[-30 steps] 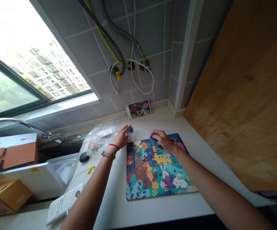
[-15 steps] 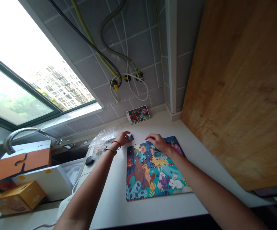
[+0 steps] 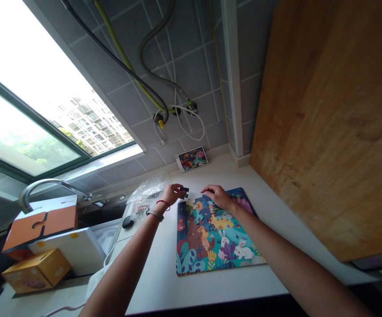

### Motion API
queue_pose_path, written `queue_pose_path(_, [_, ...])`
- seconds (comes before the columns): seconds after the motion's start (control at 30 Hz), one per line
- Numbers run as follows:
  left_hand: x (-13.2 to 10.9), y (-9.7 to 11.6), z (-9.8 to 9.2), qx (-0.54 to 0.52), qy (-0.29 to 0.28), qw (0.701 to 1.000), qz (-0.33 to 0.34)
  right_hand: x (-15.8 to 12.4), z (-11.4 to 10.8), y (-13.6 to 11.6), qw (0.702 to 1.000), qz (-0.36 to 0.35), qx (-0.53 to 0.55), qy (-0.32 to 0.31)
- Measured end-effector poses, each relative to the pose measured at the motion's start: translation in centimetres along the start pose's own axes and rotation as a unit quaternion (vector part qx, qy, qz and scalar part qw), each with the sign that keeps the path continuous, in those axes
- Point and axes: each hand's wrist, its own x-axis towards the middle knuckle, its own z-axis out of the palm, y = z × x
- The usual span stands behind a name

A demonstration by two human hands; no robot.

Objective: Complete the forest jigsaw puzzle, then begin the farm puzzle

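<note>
A colourful jigsaw puzzle (image 3: 217, 237) with rabbits and other animals lies on the white counter, mostly assembled, its upper left edge uneven. Just beyond that edge my left hand (image 3: 173, 193) pinches a dark puzzle piece (image 3: 185, 193) between thumb and fingers. My right hand (image 3: 218, 195) rests at the puzzle's top edge, fingers bent together over the dark blue pieces; what its fingertips hold, if anything, is hidden. A light blue piece (image 3: 198, 215) sits askew on top of the puzzle.
A picture card (image 3: 192, 159) leans against the tiled wall. Clear plastic wrap (image 3: 148, 191) and a black round object (image 3: 128, 222) are left of my left hand. Cardboard boxes (image 3: 41, 226) stand by the sink tap (image 3: 55, 181). A large wooden board (image 3: 329, 132) rises at the right.
My left hand has shifted slightly right, and the piece in it has turned, showing a darker face. My right hand stays nearly still. The view has swung a little left.
</note>
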Motion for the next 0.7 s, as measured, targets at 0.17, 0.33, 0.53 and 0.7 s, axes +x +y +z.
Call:
queue_pose_path(0.17, [-2.6, 0.9, 1.4, -0.03, -0.009, 0.999, 0.044, 0.1, 0.0, 0.2, 1.0, -0.008, -0.005, 0.0])
queue_pose_path(0.33, [-3.8, 0.8, 2.4, -0.007, 0.009, 0.997, 0.076, 0.2, 0.1, 0.2, 1.0, -0.004, -0.002, 0.001])
queue_pose_path(0.53, [-4.3, -0.1, 3.0, 0.028, 0.038, 0.993, 0.111, 0.1, 0.1, 0.1, 1.0, -0.003, -0.007, -0.001])
queue_pose_path(0.7, [-4.7, -0.8, 3.6, 0.044, 0.06, 0.987, 0.141, 0.0, 0.1, 0.0, 1.0, -0.008, -0.011, 0.003])
